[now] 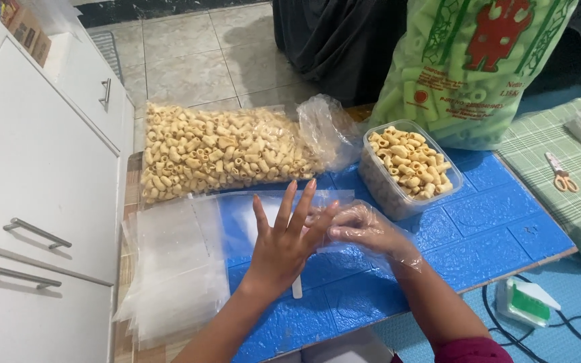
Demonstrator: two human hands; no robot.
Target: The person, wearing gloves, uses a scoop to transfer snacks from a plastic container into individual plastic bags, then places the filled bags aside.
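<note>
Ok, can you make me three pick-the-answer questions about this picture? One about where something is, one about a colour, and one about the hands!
1. Where are the scissors?
A. on the green checked cloth
B. in the tub
C. on the floor tiles

2. What colour is the mat under the clear tub of snacks?
A. red
B. blue
C. yellow

3. Which hand wears a clear plastic glove?
A. left hand
B. both
C. right hand

Answers: 1 A, they lie on the checked cloth at the right. 2 B, the tub stands on blue brick-patterned mat. 3 C, the right hand is wrapped in crinkly plastic and the left is bare.
</note>
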